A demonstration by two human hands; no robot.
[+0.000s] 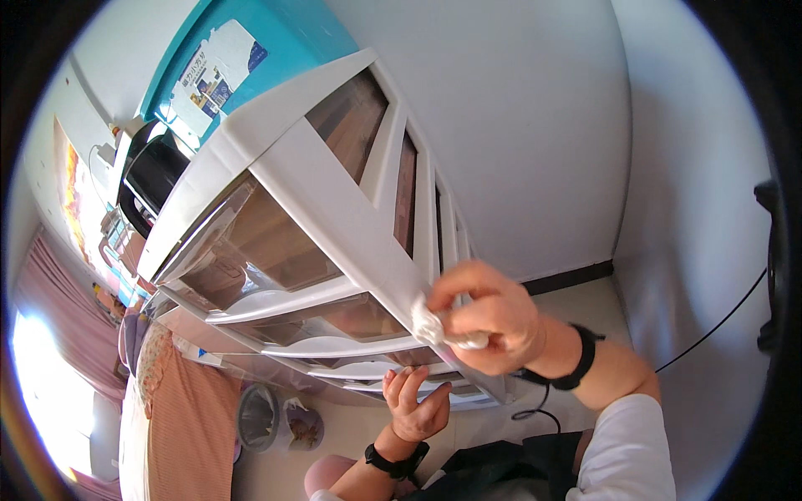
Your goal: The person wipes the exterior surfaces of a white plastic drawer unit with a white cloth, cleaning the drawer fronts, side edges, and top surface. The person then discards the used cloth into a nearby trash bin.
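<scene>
A white plastic drawer cabinet [313, 163] with brownish see-through drawer fronts stands before me. My right hand [492, 319] grips a crumpled white cloth or tissue [428, 320] at the cabinet's front corner edge, partway down. Part of the white wad also shows below the fingers. Lower and to the left, my left hand [416, 404] is beside the fronts of the lower drawers, fingers apart and slightly curled, holding nothing. Whether its fingertips touch a drawer cannot be told. Both wrists wear black bands.
On the cabinet top are a teal plastic bin [282, 37] with a torn label and a black kettle-like vessel [156, 169]. Two waste bins, one grey [258, 418], stand on the floor near a bed [188, 413]. A black cable [714, 329] hangs at right by the wall.
</scene>
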